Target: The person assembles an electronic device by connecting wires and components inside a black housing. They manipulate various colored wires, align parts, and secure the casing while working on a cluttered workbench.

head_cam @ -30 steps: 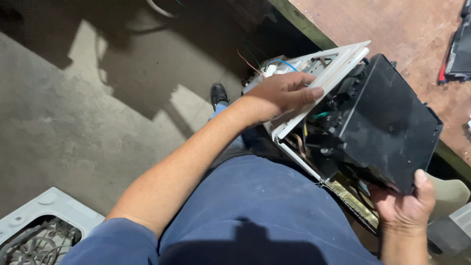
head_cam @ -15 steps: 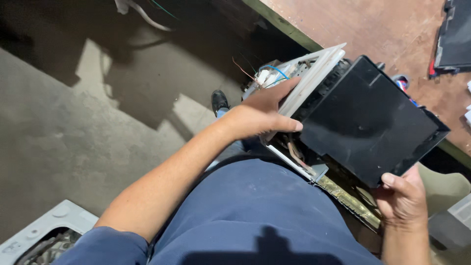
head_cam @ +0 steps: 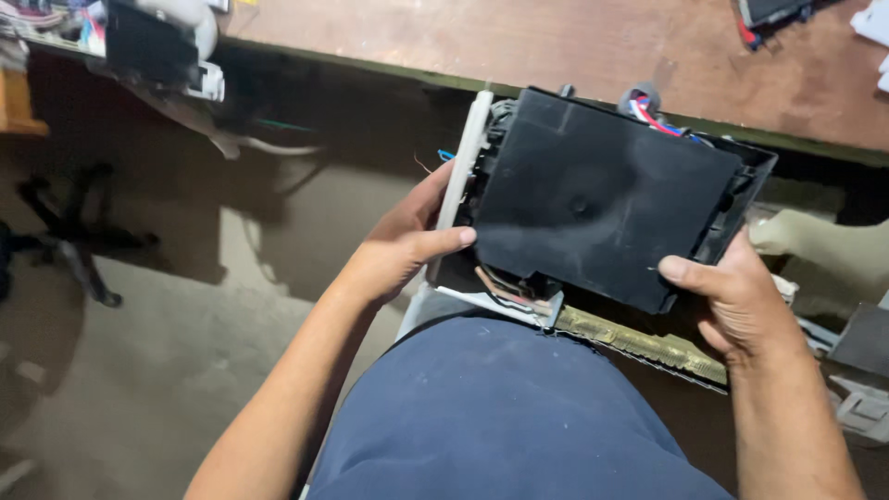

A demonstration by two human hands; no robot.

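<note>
Dim workshop, concrete floor, brown workbench [head_cam: 574,42] ahead; black-cased unit held over the lap.

Left hand [head_cam: 403,245] fingers clamped on the white panel [head_cam: 461,171] edge, thumb pressed onto the black housing [head_cam: 593,199]; right hand [head_cam: 736,301] pinches its lower right corner, steadying it flat, back side up. Red-blue wires [head_cam: 653,116] poke out top; a ribbed strip [head_cam: 639,341] below, possibly a heat sink.

Matt black plastic housing [head_cam: 602,199] with a dusty, smooth face, off-white plastic panel [head_cam: 460,171] along its edge, red and blue plastic-coated wires [head_cam: 653,116], worn reddish wooden surface [head_cam: 519,42], rough grey concrete floor [head_cam: 120,370], navy cloth trousers [head_cam: 500,426].
</note>
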